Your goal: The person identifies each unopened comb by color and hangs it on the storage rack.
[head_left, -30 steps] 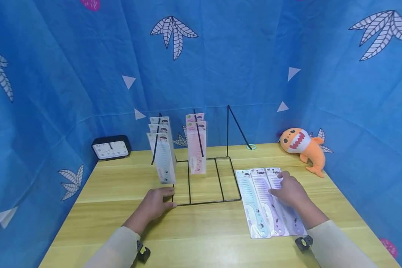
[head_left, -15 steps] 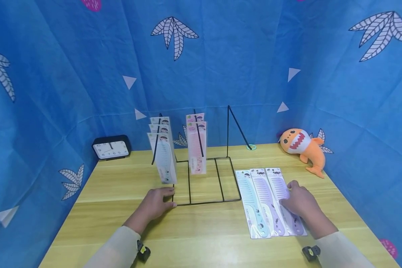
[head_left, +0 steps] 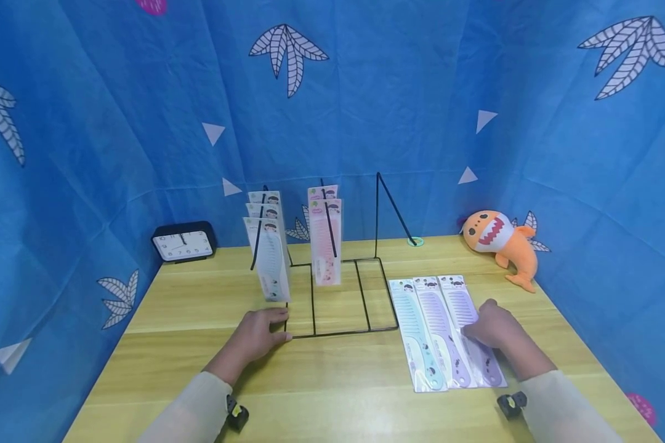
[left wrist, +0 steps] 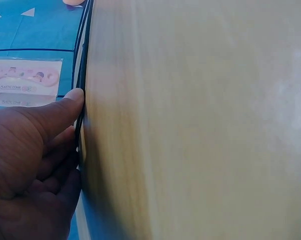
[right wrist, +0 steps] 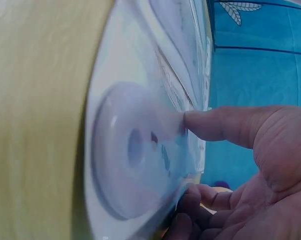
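Blue backdrop (head_left: 399, 92), clock (head_left: 183, 244), shark plush (head_left: 499, 241)

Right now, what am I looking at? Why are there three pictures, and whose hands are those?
They belong to a person wearing three small cameras. The big picture comes from a camera on the head, looking down at a wooden table. The other two come from cameras on the wrists, so they look very close and sideways.

The left hand rests at the front corner of a black wire rack and touches its wire. Packaged combs stand in that rack.

The right hand presses on the rightmost of three packaged combs lying flat, thumb on top and fingers at its edge.

At the back sit a clock and an orange toy shark.
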`<control>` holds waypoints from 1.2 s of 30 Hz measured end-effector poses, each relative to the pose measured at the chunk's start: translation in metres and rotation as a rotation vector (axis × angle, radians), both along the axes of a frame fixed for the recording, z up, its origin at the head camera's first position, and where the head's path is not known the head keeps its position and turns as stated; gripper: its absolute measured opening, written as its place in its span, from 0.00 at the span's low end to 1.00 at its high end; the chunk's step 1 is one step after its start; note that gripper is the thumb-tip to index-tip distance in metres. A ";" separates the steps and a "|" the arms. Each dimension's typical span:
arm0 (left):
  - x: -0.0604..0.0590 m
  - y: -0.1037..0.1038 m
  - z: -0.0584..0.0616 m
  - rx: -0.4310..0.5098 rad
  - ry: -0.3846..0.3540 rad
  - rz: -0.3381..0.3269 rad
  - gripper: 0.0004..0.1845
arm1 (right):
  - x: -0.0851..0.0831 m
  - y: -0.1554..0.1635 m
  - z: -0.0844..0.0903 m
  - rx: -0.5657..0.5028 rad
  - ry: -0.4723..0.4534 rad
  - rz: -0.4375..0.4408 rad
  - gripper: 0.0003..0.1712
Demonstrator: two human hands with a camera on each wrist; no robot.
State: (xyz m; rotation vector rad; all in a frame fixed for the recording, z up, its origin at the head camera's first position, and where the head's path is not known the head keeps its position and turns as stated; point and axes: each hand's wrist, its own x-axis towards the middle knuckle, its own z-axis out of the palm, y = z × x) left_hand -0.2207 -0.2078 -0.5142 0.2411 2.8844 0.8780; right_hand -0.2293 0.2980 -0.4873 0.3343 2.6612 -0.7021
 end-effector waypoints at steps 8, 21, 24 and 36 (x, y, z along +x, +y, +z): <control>0.000 0.001 -0.002 0.008 0.001 -0.013 0.27 | -0.001 0.010 -0.001 -0.019 0.019 0.009 0.40; 0.001 0.000 0.003 -0.001 0.001 -0.007 0.27 | 0.003 0.027 0.021 -0.026 0.136 0.043 0.23; 0.001 0.000 0.003 -0.003 -0.002 -0.004 0.28 | 0.002 0.030 0.026 -0.036 0.204 0.039 0.23; 0.002 -0.001 -0.001 0.022 -0.005 0.001 0.27 | 0.013 0.009 0.048 -0.487 0.491 0.033 0.15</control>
